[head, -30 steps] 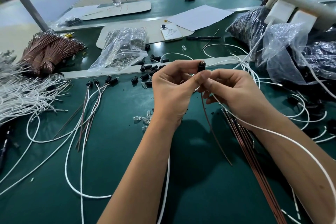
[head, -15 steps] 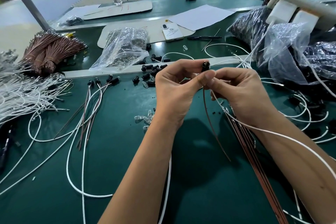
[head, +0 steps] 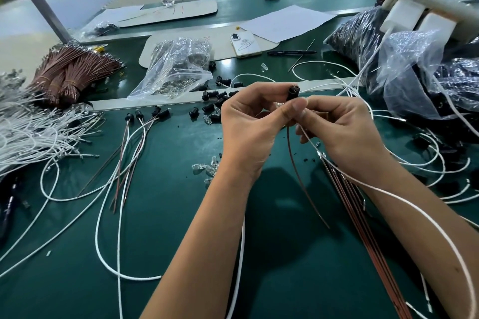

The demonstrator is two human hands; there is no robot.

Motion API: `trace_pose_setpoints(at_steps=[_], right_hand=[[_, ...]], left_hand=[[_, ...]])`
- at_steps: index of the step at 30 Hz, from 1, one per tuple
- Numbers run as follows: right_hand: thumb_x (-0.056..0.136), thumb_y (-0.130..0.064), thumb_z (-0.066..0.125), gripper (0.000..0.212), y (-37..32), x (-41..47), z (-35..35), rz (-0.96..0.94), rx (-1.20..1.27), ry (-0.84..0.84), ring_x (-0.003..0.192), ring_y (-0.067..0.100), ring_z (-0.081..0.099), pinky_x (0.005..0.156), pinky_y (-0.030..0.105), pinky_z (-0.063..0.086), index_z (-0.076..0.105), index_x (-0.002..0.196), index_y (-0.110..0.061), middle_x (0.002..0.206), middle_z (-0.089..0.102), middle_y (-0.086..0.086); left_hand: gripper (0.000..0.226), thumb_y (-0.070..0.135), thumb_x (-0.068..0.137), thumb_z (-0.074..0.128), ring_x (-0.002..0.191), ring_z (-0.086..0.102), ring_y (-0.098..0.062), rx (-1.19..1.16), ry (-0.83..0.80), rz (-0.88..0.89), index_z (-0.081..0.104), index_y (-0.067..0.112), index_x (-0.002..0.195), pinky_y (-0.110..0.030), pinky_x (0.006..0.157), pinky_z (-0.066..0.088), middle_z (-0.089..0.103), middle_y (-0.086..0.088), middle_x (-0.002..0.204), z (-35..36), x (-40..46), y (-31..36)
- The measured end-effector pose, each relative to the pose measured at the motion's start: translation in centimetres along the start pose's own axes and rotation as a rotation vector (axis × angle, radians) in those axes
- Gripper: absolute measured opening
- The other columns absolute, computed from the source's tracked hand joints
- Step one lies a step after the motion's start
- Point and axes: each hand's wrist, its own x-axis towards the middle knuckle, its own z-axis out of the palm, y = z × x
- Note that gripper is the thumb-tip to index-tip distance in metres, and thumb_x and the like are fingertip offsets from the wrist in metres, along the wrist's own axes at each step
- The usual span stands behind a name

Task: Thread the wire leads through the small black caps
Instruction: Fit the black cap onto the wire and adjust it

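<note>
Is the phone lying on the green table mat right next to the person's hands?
No, the phone lies far back on a pale board, well beyond both hands.

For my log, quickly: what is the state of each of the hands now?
Left hand: closed, pinching the black cap.
Right hand: closed, pinching the brown wire and white wire under the cap.

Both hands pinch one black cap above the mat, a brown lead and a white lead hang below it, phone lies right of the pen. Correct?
No: in the head view the phone lies left of the pen. The rest holds.
</note>
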Motion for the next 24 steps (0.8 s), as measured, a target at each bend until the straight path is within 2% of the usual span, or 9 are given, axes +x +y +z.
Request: trace_pose_setpoints(at_steps=[4,7,11,13,15,19,24], right_hand=[[0.096,-0.026,0.067,0.022,0.1,0.0,0.0,-0.038,-0.078,-0.043,0.066,0.011,0.062,0.063,0.027,0.054,0.077,0.096,-0.006,0.072,0.069,-0.005],[0.098,-0.026,0.065,0.027,0.2,0.0,-0.1,-0.05,-0.107,-0.065,0.069,0.011,0.063,0.065,0.029,0.055,0.075,0.097,-0.001,0.075,0.07,-0.006],[0.1,-0.024,0.063,0.027,0.1,0.0,-0.1,-0.059,-0.116,-0.071,0.07,0.012,0.066,0.065,0.032,0.058,0.075,0.099,0.0,0.078,0.071,-0.003],[0.101,-0.021,0.063,0.026,0.1,-0.1,0.0,-0.029,-0.074,-0.067,0.072,0.016,0.068,0.064,0.032,0.06,0.075,0.103,0.001,0.083,0.074,0.01],[0.102,-0.019,0.061,0.027,0.1,-0.2,0.3,0.04,0.013,-0.078,0.075,0.022,0.071,0.063,0.033,0.061,0.074,0.106,0.004,0.089,0.074,0.02],[0.099,-0.026,0.06,0.025,0.0,-0.3,0.9,0.167,0.165,-0.133,0.067,0.027,0.069,0.056,0.036,0.06,0.075,0.098,-0.006,0.082,0.074,0.013],[0.093,-0.026,0.066,0.021,-0.1,-0.4,0.9,0.212,0.225,-0.121,0.062,0.023,0.065,0.057,0.031,0.057,0.08,0.09,-0.011,0.08,0.074,0.015]], left_hand=[[0.021,-0.002,0.072,0.085,0.079,0.054,-0.036,0.018,0.006,-0.019,0.077,0.012,0.086,-0.049,0.075,0.05,0.071,-0.01,0.081,0.0,0.0,0.1],[0.021,-0.002,0.072,0.085,0.077,0.051,-0.036,0.016,0.017,-0.038,0.075,0.006,0.088,-0.052,0.072,0.043,0.07,-0.011,0.079,0.1,0.0,0.2],[0.019,-0.005,0.075,0.082,0.077,0.055,-0.031,0.022,0.027,-0.068,0.073,0.007,0.088,-0.045,0.074,0.048,0.069,-0.006,0.075,0.1,-0.1,0.2],[0.019,-0.004,0.077,0.081,0.075,0.058,-0.025,0.03,0.029,-0.095,0.073,0.011,0.086,-0.037,0.072,0.051,0.07,-0.003,0.073,0.1,-0.1,0.3],[0.018,-0.003,0.079,0.08,0.068,0.06,-0.019,0.019,0.024,-0.131,0.073,0.013,0.084,-0.029,0.064,0.052,0.07,0.0,0.071,0.1,-0.2,0.3],[0.013,0.001,0.081,0.079,0.049,0.055,-0.009,0.008,0.069,-0.228,0.07,0.01,0.084,-0.02,0.044,0.042,0.068,0.0,0.067,0.1,-0.3,0.3],[0.016,0.007,0.083,0.079,0.046,0.05,-0.011,-0.002,0.109,-0.357,0.067,0.004,0.093,-0.024,0.047,0.038,0.065,-0.002,0.068,0.2,-0.2,0.1]])
